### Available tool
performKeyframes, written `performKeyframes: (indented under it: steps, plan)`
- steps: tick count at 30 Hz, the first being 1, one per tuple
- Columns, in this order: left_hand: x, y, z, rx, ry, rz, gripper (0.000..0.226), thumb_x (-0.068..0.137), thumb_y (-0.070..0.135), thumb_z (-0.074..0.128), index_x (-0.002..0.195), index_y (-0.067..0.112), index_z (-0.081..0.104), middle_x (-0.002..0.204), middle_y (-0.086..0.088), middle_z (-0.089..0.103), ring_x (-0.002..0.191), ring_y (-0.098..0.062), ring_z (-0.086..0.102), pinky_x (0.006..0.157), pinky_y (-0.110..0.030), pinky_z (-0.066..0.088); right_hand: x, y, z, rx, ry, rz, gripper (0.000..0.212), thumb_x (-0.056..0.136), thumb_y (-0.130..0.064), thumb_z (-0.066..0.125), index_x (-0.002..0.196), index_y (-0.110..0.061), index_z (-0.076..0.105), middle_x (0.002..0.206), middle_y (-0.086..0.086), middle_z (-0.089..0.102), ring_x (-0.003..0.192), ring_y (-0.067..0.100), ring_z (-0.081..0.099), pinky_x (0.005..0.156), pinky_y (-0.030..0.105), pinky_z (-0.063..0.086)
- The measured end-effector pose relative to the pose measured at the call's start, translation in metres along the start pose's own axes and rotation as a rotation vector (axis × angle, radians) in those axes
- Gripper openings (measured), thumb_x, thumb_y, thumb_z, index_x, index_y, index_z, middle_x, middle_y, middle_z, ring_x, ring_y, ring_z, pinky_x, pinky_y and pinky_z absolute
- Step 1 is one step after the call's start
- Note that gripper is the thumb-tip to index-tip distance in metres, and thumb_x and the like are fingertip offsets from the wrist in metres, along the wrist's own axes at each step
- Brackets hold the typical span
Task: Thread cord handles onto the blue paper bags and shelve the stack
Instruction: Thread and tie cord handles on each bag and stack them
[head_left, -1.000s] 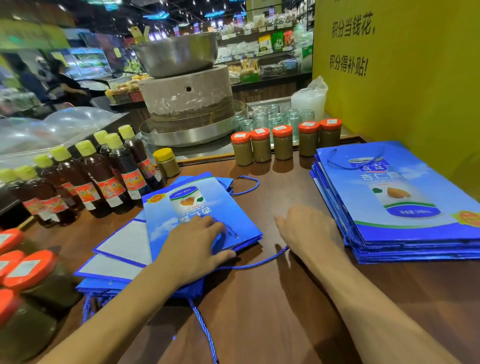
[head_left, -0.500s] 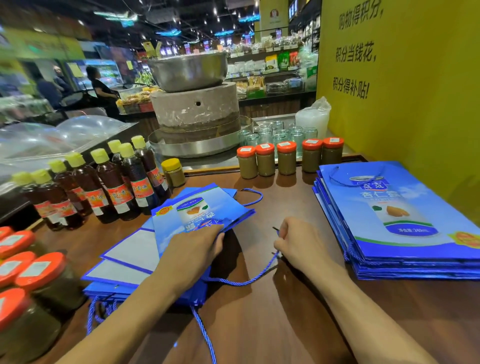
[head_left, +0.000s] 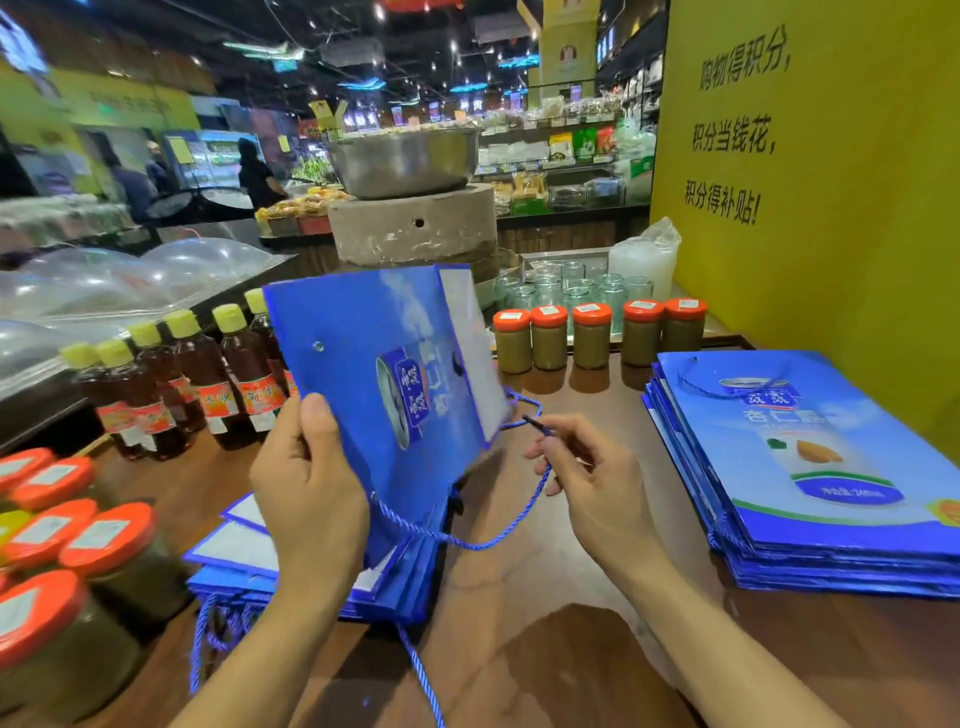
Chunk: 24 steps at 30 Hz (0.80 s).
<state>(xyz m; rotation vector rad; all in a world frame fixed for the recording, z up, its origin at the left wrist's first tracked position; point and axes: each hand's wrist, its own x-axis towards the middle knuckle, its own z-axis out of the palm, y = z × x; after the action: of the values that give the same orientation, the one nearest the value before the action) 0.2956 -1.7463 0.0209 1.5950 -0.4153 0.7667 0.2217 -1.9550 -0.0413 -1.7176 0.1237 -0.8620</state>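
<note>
near two stacks (head_left: 234, 551) (head_left: 831, 540), hands (head_left: 311, 499) (head_left: 597, 478) hold one bag (head_left: 353, 395) (and one cord (head_left: 498, 540)).

bag stacks (head_left: 810, 545) (head_left: 234, 551): 2 | back-row jars (head_left: 591, 338): 5 | hands (head_left: 311, 499) (head_left: 597, 488): 2

Glossy coated paper bag (head_left: 353, 379) in left fingers (head_left: 316, 415). Twisted woven cord (head_left: 483, 545) in right fingertips (head_left: 557, 437). Smooth varnished wood table (head_left: 597, 654) under both.

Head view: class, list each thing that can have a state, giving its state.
Held bag: folded flat, tilted up.
Left hand: grips the held bag.
Right hand: pinches the cord's tip.
Cord: slack, hanging in a loop.
Right stack: lying flat, cords fitted.
Jars: lids on.
Bottles: capped.
</note>
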Motion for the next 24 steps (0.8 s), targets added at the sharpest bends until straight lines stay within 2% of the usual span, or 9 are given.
performKeyframes:
  steps: [4, 6, 9, 11, 13, 15, 17, 20, 24]
  plan:
    - [-0.012, -0.019, 0.002, -0.288, -0.011, -0.323, 0.037, 0.111, 0.022, 0.043, 0.075, 0.012, 0.047, 0.071, 0.01, 0.053, 0.067, -0.006, 0.045, 0.056, -0.023, 0.042, -0.001, -0.004, -0.001, -0.058, 0.048, -0.065, 0.015, 0.097, -0.009, 0.07, 0.099, -0.021, 0.078, 0.08, -0.011, 0.074, 0.071, 0.009, 0.07, 0.065, 0.022, 0.05]
    - [-0.016, -0.031, 0.006, -0.303, -0.043, -0.442, 0.031, 0.109, 0.019, 0.044, 0.081, 0.009, 0.052, 0.07, 0.01, 0.057, 0.066, -0.004, 0.049, 0.054, -0.019, 0.045, 0.0, -0.004, -0.003, -0.099, 0.054, -0.081, 0.014, 0.095, -0.012, 0.073, 0.092, -0.025, 0.077, 0.078, -0.01, 0.074, 0.07, 0.012, 0.07, 0.064, 0.028, 0.053]
    - [-0.015, -0.052, 0.012, -0.257, -0.113, -0.584, 0.022, 0.107, 0.016, 0.047, 0.09, 0.006, 0.057, 0.067, 0.011, 0.063, 0.065, -0.008, 0.059, 0.051, -0.018, 0.046, 0.004, 0.005, -0.005, -0.16, 0.011, -0.065, 0.013, 0.094, -0.014, 0.074, 0.09, -0.026, 0.074, 0.079, -0.009, 0.073, 0.072, 0.01, 0.067, 0.064, 0.021, 0.047]
    - [-0.011, -0.064, 0.018, -0.304, -0.161, -0.706, 0.016, 0.103, 0.01, 0.046, 0.102, 0.006, 0.061, 0.08, 0.004, 0.072, 0.068, -0.011, 0.068, 0.052, -0.021, 0.052, 0.005, 0.014, -0.003, -0.199, -0.02, -0.051, 0.014, 0.093, -0.012, 0.075, 0.089, -0.025, 0.073, 0.078, -0.011, 0.071, 0.072, 0.01, 0.064, 0.065, 0.018, 0.045]
    - [-0.006, -0.079, 0.024, -0.304, -0.252, -0.801, 0.009, 0.094, 0.002, 0.045, 0.09, 0.003, 0.053, 0.078, -0.012, 0.061, 0.066, -0.022, 0.064, 0.05, -0.022, 0.048, 0.006, 0.021, -0.001, -0.243, -0.065, -0.043, 0.015, 0.092, -0.01, 0.076, 0.088, -0.025, 0.073, 0.079, -0.012, 0.071, 0.07, 0.01, 0.064, 0.066, 0.018, 0.046]
    - [0.002, -0.095, 0.026, -0.217, -0.439, -0.828, 0.011, 0.078, 0.003, 0.048, 0.076, 0.004, 0.037, 0.075, -0.012, 0.04, 0.067, -0.025, 0.045, 0.056, -0.027, 0.034, 0.004, 0.026, 0.001, -0.276, -0.112, -0.031, 0.014, 0.091, -0.01, 0.077, 0.087, -0.024, 0.075, 0.078, -0.013, 0.072, 0.069, 0.009, 0.064, 0.066, 0.021, 0.048]
    - [0.015, -0.099, 0.024, -0.101, -0.649, -0.879, 0.016, 0.074, 0.002, 0.05, 0.076, 0.007, 0.035, 0.078, -0.013, 0.034, 0.067, -0.029, 0.038, 0.057, -0.035, 0.036, 0.002, 0.031, 0.004, -0.267, -0.158, 0.016, 0.015, 0.091, -0.011, 0.078, 0.086, -0.024, 0.076, 0.075, -0.012, 0.072, 0.067, 0.008, 0.064, 0.067, 0.028, 0.052]
    - [0.031, -0.1, 0.02, 0.126, -0.818, -0.838, 0.012, 0.087, -0.001, 0.061, 0.081, 0.004, 0.052, 0.065, -0.018, 0.05, 0.049, -0.028, 0.053, 0.052, -0.032, 0.052, 0.0, 0.035, 0.009, -0.237, -0.216, 0.092, 0.017, 0.089, -0.008, 0.078, 0.083, -0.024, 0.076, 0.07, -0.006, 0.072, 0.061, 0.008, 0.062, 0.065, 0.033, 0.053]
    - [0.03, -0.12, 0.024, 0.383, -0.79, -0.624, 0.029, 0.086, 0.026, 0.08, 0.093, 0.004, 0.062, 0.058, -0.006, 0.071, 0.048, -0.02, 0.066, 0.051, -0.033, 0.054, -0.005, 0.039, 0.018, -0.208, -0.264, 0.193, 0.022, 0.086, -0.002, 0.078, 0.078, -0.022, 0.076, 0.068, 0.004, 0.07, 0.053, 0.014, 0.059, 0.058, 0.029, 0.052]
